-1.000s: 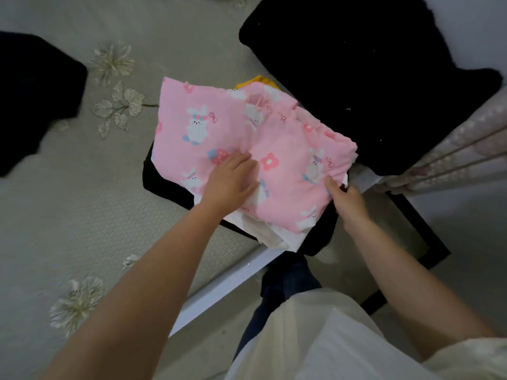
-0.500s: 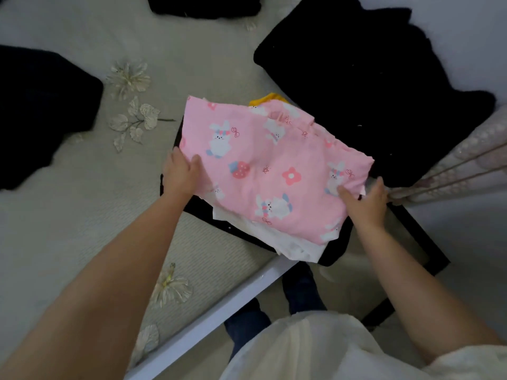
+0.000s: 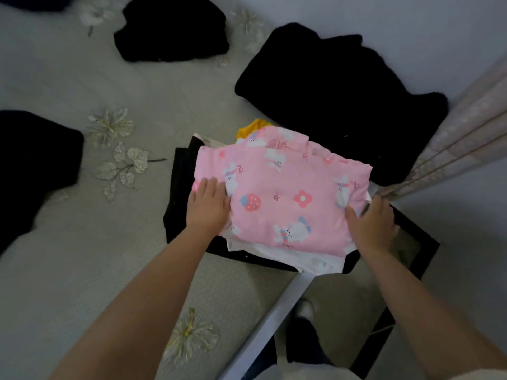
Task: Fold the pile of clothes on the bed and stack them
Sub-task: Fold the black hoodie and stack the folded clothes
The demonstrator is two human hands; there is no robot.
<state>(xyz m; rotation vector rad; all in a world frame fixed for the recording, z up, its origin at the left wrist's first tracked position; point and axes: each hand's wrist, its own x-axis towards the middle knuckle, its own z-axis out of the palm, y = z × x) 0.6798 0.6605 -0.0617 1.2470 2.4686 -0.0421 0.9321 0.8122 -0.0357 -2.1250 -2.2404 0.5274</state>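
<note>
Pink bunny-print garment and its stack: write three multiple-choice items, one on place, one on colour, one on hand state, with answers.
1. The pink garment lies:
A. on top of the stack
B. on the floor
C. under the big black garment

2. What colour peeks out behind its far edge?
A. green
B. yellow
C. red

3. The left hand is:
A. flat on the garment
B. raised in the air
C. gripping a hanger

Answers: 1 A, white and black layers show beneath it. 2 B, a yellow piece shows there. 3 A, fingers lie straight on its left edge.

We see a folded pink cloth (image 3: 285, 193) on top of a stack (image 3: 299, 260) near the bed (image 3: 82, 256) edge. Our left hand (image 3: 208, 207) rests flat on it; our right hand (image 3: 370, 223) holds its right edge.
</note>
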